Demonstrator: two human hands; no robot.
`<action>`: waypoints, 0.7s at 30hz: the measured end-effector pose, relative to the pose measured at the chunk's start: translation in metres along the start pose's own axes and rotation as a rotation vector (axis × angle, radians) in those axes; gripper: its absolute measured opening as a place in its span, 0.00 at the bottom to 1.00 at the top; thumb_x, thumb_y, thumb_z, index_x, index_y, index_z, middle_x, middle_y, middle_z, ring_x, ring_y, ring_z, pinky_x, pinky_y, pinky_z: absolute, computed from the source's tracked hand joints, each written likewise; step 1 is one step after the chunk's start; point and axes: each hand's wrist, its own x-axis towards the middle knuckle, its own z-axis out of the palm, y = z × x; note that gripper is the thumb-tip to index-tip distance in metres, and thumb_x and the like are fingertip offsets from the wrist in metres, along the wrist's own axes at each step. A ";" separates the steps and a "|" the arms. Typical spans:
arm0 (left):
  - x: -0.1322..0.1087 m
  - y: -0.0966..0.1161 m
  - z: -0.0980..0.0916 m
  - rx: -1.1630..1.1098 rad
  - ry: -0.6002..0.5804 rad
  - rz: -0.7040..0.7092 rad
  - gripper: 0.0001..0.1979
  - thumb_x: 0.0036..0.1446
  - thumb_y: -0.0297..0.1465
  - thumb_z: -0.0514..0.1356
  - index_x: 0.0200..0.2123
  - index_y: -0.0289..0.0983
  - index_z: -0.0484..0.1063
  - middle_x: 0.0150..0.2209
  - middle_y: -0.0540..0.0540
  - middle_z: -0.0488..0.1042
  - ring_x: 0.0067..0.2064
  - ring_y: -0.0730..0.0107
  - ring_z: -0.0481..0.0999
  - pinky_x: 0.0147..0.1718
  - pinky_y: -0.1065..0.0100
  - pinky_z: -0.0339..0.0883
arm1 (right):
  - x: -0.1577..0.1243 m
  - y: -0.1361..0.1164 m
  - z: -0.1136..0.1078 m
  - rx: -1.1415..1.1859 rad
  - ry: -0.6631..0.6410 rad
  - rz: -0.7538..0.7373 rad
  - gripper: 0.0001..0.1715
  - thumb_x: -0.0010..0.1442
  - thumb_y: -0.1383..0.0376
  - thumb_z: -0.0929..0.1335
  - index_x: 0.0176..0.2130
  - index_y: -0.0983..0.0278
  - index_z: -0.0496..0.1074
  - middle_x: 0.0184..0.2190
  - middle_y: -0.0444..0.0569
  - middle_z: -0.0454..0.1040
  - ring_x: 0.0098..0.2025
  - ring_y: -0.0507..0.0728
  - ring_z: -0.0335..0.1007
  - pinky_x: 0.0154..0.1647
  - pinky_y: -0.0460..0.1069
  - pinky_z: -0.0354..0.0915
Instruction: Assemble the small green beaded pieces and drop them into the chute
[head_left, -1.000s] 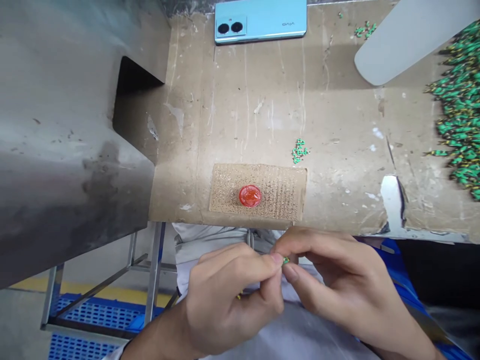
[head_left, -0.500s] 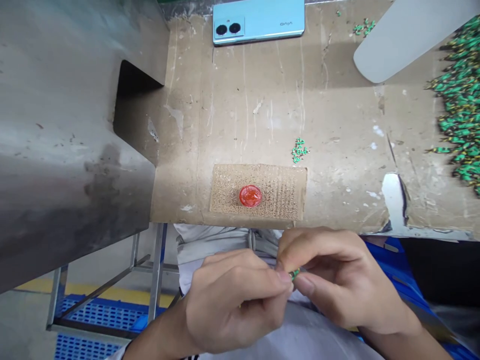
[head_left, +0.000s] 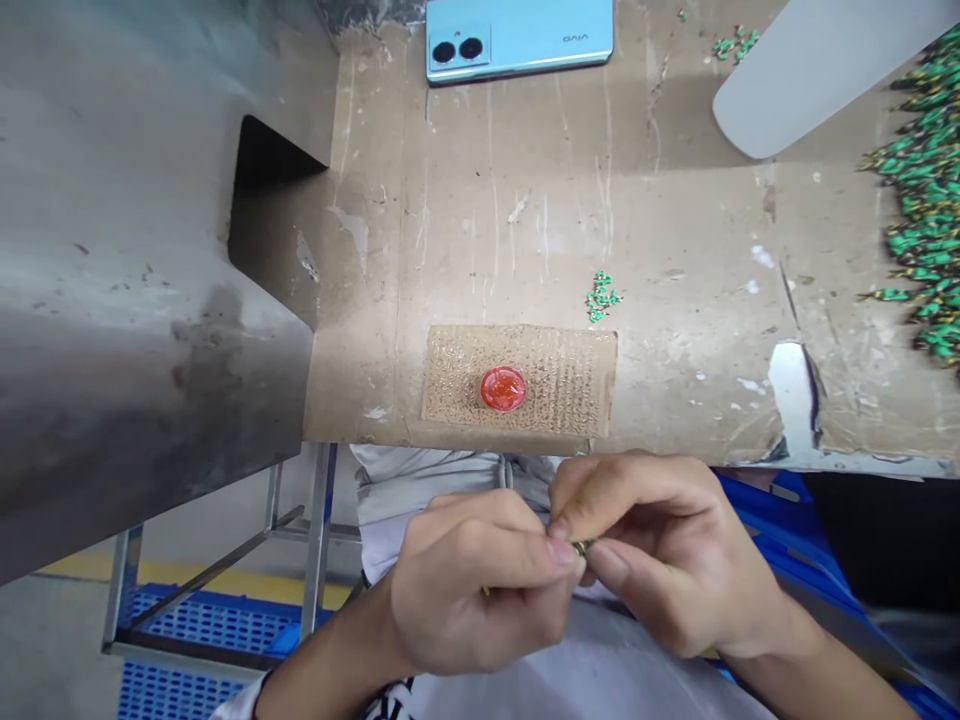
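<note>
Both hands work just below the near edge of the cardboard-covered worktop, above the person's lap, with room on either side. The forearms angle in from the lower corners. The left hand and right hand meet at the fingertips, pinching a small green-and-gold component between them. Above the edge, a red round cap sits on a corrugated cardboard patch. A small cluster of green components lies just beyond, and a heap of green components runs along the right edge.
</note>
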 end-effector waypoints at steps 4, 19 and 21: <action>0.006 0.002 0.002 0.050 0.037 0.051 0.11 0.63 0.19 0.63 0.41 0.43 0.72 0.25 0.56 0.80 0.19 0.75 0.79 0.22 0.76 0.78 | 0.000 0.002 -0.004 0.062 -0.020 0.080 0.09 0.65 0.59 0.75 0.34 0.62 0.83 0.25 0.46 0.78 0.26 0.51 0.71 0.27 0.45 0.71; 0.001 0.003 -0.008 0.115 -0.117 0.037 0.07 0.71 0.22 0.59 0.38 0.38 0.72 0.24 0.54 0.77 0.25 0.77 0.79 0.26 0.77 0.74 | -0.002 0.005 -0.008 0.200 -0.075 0.285 0.14 0.61 0.59 0.78 0.32 0.65 0.76 0.24 0.44 0.75 0.24 0.48 0.67 0.24 0.42 0.67; 0.001 0.004 -0.007 0.102 -0.096 0.028 0.08 0.74 0.25 0.56 0.40 0.39 0.72 0.25 0.55 0.77 0.25 0.77 0.79 0.25 0.76 0.75 | -0.003 0.005 -0.007 0.152 -0.052 0.263 0.12 0.61 0.61 0.77 0.31 0.65 0.77 0.24 0.44 0.75 0.24 0.48 0.67 0.24 0.42 0.67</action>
